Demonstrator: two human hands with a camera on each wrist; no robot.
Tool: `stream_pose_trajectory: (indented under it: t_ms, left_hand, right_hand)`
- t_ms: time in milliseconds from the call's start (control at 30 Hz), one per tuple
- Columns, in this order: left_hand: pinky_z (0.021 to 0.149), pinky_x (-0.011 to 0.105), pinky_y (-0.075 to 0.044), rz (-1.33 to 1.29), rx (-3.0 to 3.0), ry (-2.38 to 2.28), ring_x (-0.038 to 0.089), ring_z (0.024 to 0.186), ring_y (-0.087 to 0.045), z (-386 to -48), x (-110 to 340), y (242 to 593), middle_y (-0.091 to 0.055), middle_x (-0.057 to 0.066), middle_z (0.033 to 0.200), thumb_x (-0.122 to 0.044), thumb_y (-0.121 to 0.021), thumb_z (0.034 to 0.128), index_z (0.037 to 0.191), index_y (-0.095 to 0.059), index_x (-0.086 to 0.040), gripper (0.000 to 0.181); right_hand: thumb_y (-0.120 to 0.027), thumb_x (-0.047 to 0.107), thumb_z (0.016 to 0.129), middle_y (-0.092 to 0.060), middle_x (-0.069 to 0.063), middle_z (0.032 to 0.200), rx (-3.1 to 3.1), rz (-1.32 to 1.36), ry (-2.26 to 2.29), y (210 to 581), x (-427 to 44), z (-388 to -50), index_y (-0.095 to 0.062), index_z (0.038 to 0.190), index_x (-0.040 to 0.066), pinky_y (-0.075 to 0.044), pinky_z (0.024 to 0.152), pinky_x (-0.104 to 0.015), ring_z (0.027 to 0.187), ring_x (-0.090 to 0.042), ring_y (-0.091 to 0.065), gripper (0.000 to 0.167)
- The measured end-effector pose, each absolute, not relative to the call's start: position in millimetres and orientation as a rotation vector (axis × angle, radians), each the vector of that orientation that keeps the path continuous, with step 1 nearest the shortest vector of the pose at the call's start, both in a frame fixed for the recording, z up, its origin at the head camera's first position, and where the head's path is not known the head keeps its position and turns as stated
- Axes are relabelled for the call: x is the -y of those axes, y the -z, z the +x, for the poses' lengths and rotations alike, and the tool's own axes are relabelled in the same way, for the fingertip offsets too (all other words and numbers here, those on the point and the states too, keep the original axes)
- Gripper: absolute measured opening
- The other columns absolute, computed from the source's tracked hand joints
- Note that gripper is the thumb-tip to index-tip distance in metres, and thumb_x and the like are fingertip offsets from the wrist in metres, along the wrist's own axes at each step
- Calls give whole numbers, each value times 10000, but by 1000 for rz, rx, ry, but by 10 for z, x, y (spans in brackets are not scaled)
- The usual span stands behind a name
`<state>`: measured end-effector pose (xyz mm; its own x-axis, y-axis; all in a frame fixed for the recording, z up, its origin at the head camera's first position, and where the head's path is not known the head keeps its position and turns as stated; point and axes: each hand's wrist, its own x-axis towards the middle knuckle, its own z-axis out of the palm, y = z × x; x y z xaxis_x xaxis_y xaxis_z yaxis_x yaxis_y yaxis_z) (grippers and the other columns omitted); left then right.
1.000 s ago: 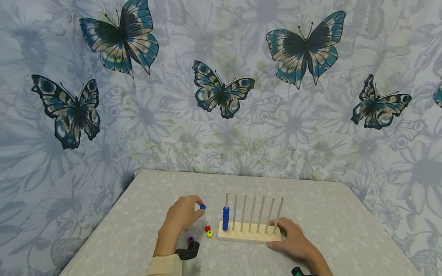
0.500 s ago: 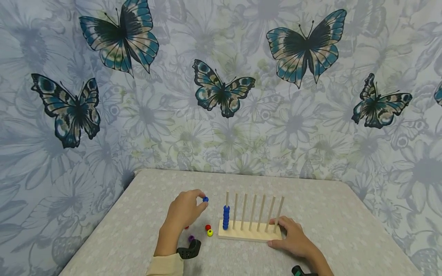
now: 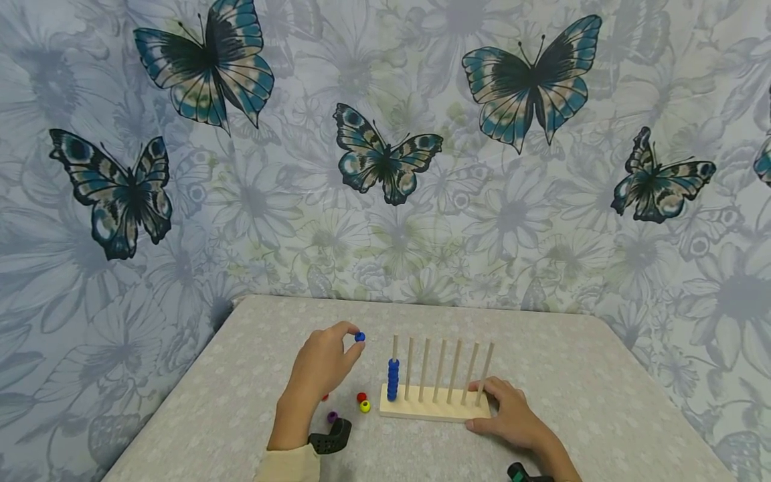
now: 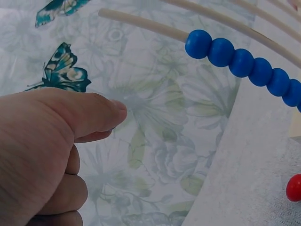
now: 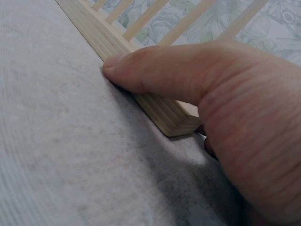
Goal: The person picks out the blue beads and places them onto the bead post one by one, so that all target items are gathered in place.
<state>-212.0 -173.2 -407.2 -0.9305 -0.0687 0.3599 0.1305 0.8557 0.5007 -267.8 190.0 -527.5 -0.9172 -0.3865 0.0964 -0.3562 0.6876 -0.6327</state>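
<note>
My left hand (image 3: 320, 361) pinches a blue bead (image 3: 359, 337) between thumb and index finger, up and to the left of the wooden peg rack (image 3: 434, 413). In the left wrist view the thumb (image 4: 101, 113) hides nearly all of that bead. A stack of several blue beads (image 3: 393, 380) sits on the rack's leftmost peg, whose bare tip (image 4: 136, 22) sticks out above them. The other pegs carry no beads. My right hand (image 3: 512, 415) grips the right end of the base, its thumb (image 5: 141, 70) along the front edge.
Left of the rack, a red bead (image 3: 361, 397) and a yellow bead (image 3: 365, 406) lie side by side on the cloth-covered table (image 3: 211, 415). A purple bead (image 3: 332, 417) lies near my left wrist, with another red bead (image 3: 326, 397) partly hidden by that arm. Behind stands a butterfly-patterned wall (image 3: 512, 221).
My left hand has risen with the blue bead, slightly rightward, uncovering part of a red bead below it. The right hand and the rack have stayed in place.
</note>
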Motion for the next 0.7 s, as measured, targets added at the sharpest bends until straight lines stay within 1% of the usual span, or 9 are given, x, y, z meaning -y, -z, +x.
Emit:
stream_pose_trajectory:
  t_ms: [133,467,700]
  left_hand:
    - [387,215,-281,-66,2640,771,63,385,-317,-2108,1706,4039,-363,-81,439,-292,-723,929,1190,-697,-155,296]
    - [386,184,-239,-104,2583,787,43,387,-289,-2094,1688,3994,-342,-87,465,-257,-696,948,1213,-685,-141,290]
    - [389,183,-218,-148,2469,722,24,408,-248,-2106,1663,3995,-334,-98,481,-238,-732,922,1186,-695,-130,288]
  right_hand:
    - [-861,518,711,-607,156,1190,-2842,-633,1057,5270,-1902,-2681,-639,1189,333,-303,947,-451,1203,-186,-516,558]
    - [-857,492,727,-611,143,1198,-2839,-644,1049,5270,-1904,-2687,-643,1206,303,-308,946,-464,1218,-235,-519,557]
    - [-857,489,726,-612,143,1195,-2829,-645,1069,5286,-1908,-2691,-642,1206,305,-300,967,-497,1213,-222,-515,557]
